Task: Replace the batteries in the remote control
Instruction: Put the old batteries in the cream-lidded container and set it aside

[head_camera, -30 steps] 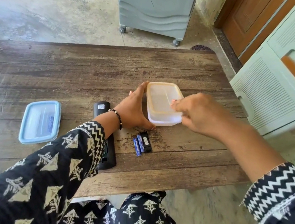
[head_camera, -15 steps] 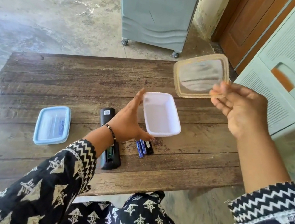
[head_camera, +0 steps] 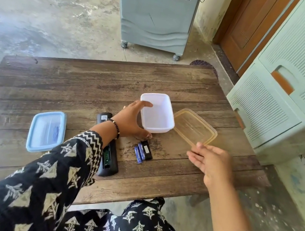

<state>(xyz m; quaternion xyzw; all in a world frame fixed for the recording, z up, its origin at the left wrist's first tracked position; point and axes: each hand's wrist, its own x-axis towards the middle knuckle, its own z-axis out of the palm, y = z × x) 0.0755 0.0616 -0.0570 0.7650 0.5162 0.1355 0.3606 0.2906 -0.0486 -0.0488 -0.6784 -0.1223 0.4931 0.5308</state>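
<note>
A black remote (head_camera: 108,159) lies face down on the wooden table (head_camera: 71,84), its battery bay open and partly hidden under my left forearm. Two blue batteries (head_camera: 138,154) and the black battery cover (head_camera: 146,150) lie just right of it. My left hand (head_camera: 129,120) grips the left side of an open white container (head_camera: 158,114), thumb at its near corner. The container's clear yellowish lid (head_camera: 194,127) lies on the table right of it. My right hand (head_camera: 210,163) hovers at the lid's near edge with straight fingers and holds nothing.
A closed blue-lidded box (head_camera: 47,131) with something blue inside sits at the left of the table. A grey air cooler (head_camera: 154,18) stands beyond the far edge. Pale green plastic drawers (head_camera: 285,94) stand close to the table's right end.
My right hand pulled the lid off the white container, lifted it, then set it down on the table to the right and let go. My left hand stayed on the container.
</note>
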